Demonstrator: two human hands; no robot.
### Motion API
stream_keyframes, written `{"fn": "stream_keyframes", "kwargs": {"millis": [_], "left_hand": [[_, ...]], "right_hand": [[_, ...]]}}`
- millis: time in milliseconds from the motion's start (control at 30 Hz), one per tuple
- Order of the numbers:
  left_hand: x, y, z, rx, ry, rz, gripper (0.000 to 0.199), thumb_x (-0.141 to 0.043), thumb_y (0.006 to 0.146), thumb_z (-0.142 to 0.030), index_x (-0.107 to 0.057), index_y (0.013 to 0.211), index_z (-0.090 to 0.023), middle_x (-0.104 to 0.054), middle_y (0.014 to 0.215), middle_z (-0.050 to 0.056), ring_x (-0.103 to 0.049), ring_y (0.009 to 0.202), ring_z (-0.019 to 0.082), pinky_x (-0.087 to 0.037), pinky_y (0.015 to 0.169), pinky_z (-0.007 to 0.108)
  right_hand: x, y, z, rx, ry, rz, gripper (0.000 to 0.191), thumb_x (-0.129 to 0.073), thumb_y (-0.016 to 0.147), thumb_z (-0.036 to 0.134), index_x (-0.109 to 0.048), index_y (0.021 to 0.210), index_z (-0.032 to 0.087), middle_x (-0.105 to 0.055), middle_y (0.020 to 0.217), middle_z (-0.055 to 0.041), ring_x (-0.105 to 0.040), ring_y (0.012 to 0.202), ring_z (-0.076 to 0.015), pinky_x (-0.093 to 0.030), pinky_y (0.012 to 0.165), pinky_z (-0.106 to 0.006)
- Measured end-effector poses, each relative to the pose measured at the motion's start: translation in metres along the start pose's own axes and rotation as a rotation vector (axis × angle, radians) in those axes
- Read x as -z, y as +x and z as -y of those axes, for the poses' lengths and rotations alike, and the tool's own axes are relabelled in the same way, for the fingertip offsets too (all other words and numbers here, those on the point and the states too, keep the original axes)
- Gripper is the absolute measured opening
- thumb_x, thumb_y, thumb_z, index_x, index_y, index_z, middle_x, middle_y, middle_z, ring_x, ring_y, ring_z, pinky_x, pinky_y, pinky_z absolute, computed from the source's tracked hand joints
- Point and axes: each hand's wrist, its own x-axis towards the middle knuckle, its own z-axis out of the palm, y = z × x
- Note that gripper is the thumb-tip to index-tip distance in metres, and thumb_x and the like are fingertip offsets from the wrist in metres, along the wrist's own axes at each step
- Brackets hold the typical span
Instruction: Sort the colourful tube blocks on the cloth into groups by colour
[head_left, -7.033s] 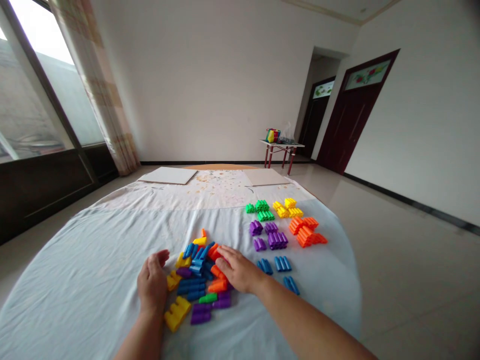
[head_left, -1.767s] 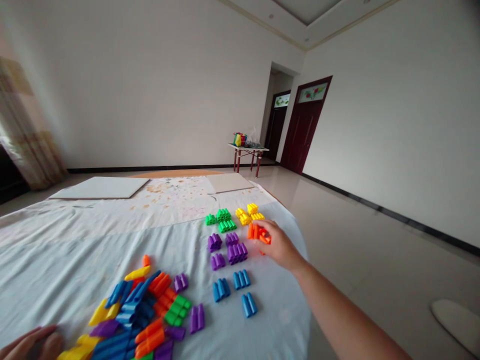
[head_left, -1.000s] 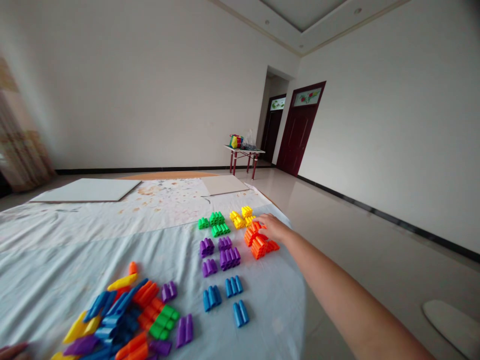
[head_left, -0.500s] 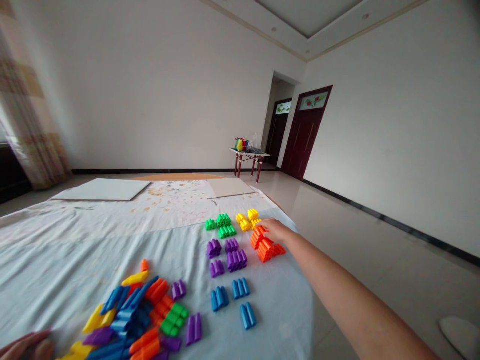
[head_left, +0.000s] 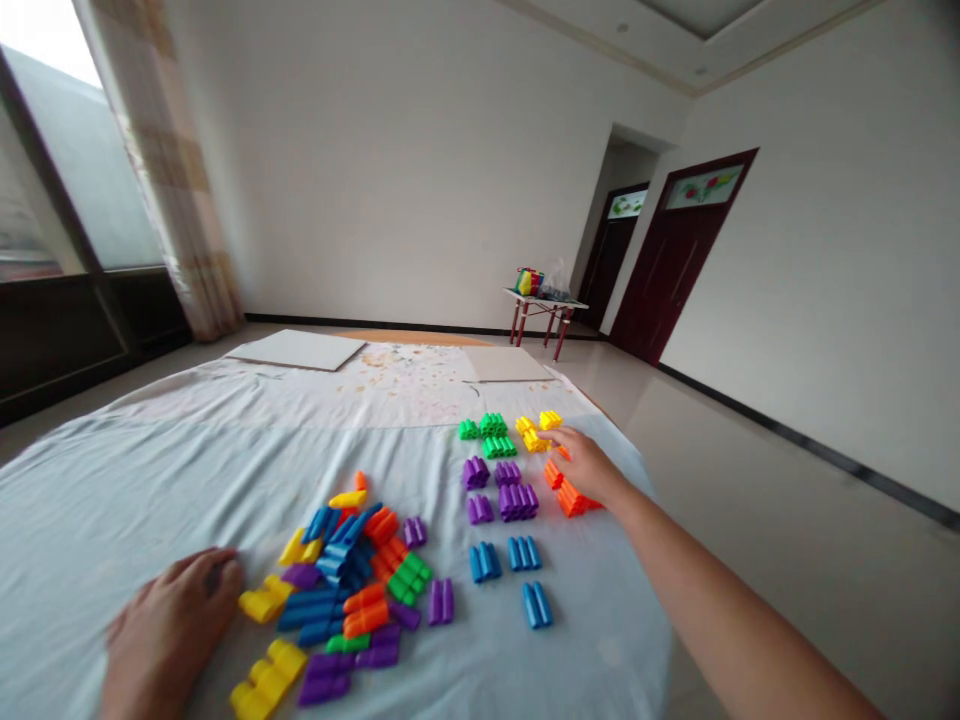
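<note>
My right hand [head_left: 585, 465] reaches to the far right of the cloth, fingertips closed around an orange block [head_left: 564, 453] that is mostly hidden. Close below it stand more orange blocks [head_left: 571, 498], and yellow blocks [head_left: 531, 435] lie just left of the fingertips. My left hand [head_left: 176, 615] rests on the cloth, loosely bent and holding nothing visible. Beside it spreads a mixed pile of tube-shaped plastic blocks, with yellow [head_left: 268, 682], blue [head_left: 311, 608], orange [head_left: 365, 610], purple [head_left: 442, 602] and green [head_left: 410, 578] pieces.
Sorted groups of green [head_left: 493, 427], purple [head_left: 517, 502] and blue blocks [head_left: 524, 553] stand right of the pile. Two pale boards [head_left: 300, 349] lie at the far end of the cloth-covered table [head_left: 187, 480]. A small table [head_left: 551, 300] with bags stands beyond.
The view has shifted so that things appear further right, and my left hand now shows more fully. My right hand has shifted slightly off the front orange blocks, which show less stacked.
</note>
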Motion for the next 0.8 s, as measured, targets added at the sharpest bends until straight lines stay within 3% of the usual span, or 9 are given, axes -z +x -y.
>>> {"fn": "stream_keyframes", "kwargs": {"millis": [200, 333, 500, 567, 667, 800], "left_hand": [[0.015, -0.014, -0.012, -0.020, -0.001, 0.034, 0.050, -0.027, 0.086, -0.045, -0.065, 0.109, -0.021, -0.061, 0.125, 0.009, -0.052, 0.114, 0.031, -0.038, 0.095, 0.045], [0.020, -0.018, -0.018, -0.003, -0.007, 0.052, 0.049, -0.028, 0.086, -0.042, -0.064, 0.110, -0.021, -0.060, 0.126, 0.009, -0.051, 0.116, 0.031, -0.036, 0.097, 0.045], [0.022, -0.018, -0.020, -0.004, -0.019, 0.045, 0.046, -0.030, 0.085, -0.040, -0.065, 0.108, -0.022, -0.061, 0.125, 0.008, -0.051, 0.115, 0.030, -0.036, 0.098, 0.045], [0.022, -0.019, -0.020, -0.002, -0.022, 0.040, 0.045, -0.031, 0.085, -0.040, -0.065, 0.107, -0.022, -0.061, 0.125, 0.008, -0.051, 0.115, 0.031, -0.036, 0.098, 0.045], [0.022, -0.020, -0.020, -0.004, -0.029, 0.038, 0.045, -0.031, 0.085, -0.040, -0.066, 0.107, -0.022, -0.061, 0.124, 0.007, -0.052, 0.114, 0.031, -0.036, 0.097, 0.045], [0.022, -0.020, -0.020, -0.007, -0.036, 0.033, 0.044, -0.031, 0.085, -0.040, -0.066, 0.106, -0.023, -0.062, 0.124, 0.007, -0.052, 0.114, 0.031, -0.036, 0.097, 0.045]], "right_hand": [[-0.064, -0.041, 0.104, 0.302, 0.306, 0.172, 0.032, -0.055, 0.083, 0.014, -0.065, 0.113, 0.022, -0.068, 0.109, -0.0057, -0.059, 0.107, -0.0196, -0.045, 0.097, -0.037], [-0.098, -0.053, 0.148, 0.381, 0.362, 0.282, 0.032, -0.061, 0.080, 0.013, -0.067, 0.110, 0.022, -0.069, 0.105, -0.0051, -0.061, 0.102, -0.0190, -0.046, 0.093, -0.034], [-0.125, -0.056, 0.166, 0.426, 0.365, 0.382, 0.036, -0.072, 0.076, 0.023, -0.067, 0.111, 0.018, -0.069, 0.108, -0.0068, -0.060, 0.104, -0.0206, -0.042, 0.097, -0.034], [-0.129, -0.057, 0.169, 0.416, 0.342, 0.389, 0.028, -0.068, 0.080, 0.020, -0.069, 0.108, 0.018, -0.070, 0.104, -0.0070, -0.061, 0.101, -0.0207, -0.042, 0.097, -0.034], [-0.128, -0.059, 0.171, 0.281, 0.387, 0.308, 0.025, -0.058, 0.085, 0.015, -0.068, 0.107, 0.016, -0.071, 0.102, -0.0078, -0.063, 0.098, -0.0194, -0.044, 0.092, -0.031], [-0.122, -0.062, 0.165, 0.064, 0.435, 0.282, 0.030, -0.051, 0.088, 0.019, -0.064, 0.114, 0.013, -0.072, 0.090, -0.0069, -0.067, 0.081, -0.0170, -0.050, 0.075, -0.026]]}}
